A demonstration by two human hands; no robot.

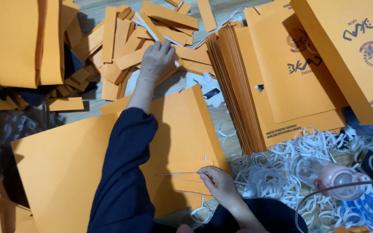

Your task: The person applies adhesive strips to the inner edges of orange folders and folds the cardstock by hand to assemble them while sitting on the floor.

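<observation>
My left hand (157, 59) reaches far forward in a dark blue sleeve and rests palm down on a heap of narrow orange paper strips (121, 47), fingers closed over one strip with a white edge. My right hand (217, 181) is near my body and pinches a thin white tape strip (182, 173) lying along the edge of a folded orange flap. That flap belongs to a large orange paper sheet (65, 172) spread flat under both arms.
A thick stack of printed orange envelopes (281, 86) stands at the right, with more (9, 43) at the upper left. Curled white tape peelings (290, 172) litter the lower right around a pink round object (339, 181). Wooden floor shows between the piles.
</observation>
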